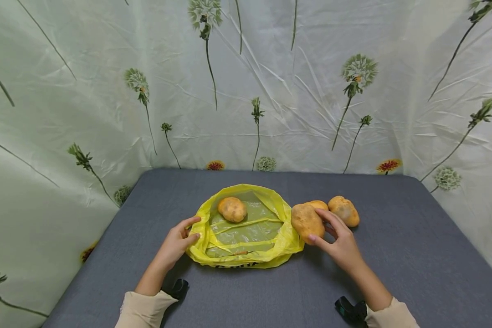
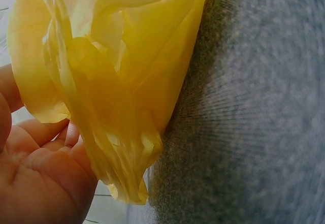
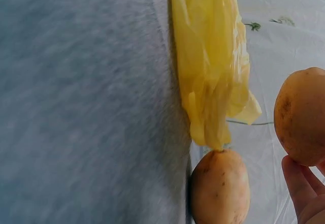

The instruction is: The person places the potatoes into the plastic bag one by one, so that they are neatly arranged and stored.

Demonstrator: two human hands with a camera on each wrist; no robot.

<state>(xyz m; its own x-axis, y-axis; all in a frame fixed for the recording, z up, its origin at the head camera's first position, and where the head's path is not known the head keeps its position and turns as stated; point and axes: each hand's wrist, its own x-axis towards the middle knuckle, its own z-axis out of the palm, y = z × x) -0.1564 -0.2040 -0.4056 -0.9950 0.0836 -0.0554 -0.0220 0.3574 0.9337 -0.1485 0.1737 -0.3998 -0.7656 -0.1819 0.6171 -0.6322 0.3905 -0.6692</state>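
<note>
A yellow plastic bag lies on the table with its mouth spread wide. Inside it, toward the back left, is one potato. My left hand holds the bag's left rim, thumb on one side and fingers on the other, as the left wrist view shows. With thumb and fingertips, my right hand grips a potato just beside the bag's right edge; the right wrist view shows this potato raised off the table. Behind it, another potato is partly hidden, and a further potato sits to its right.
The dark grey table has a flower-printed sheet hanging behind it and at its sides. A black band is on the left wrist, and another black band on the right.
</note>
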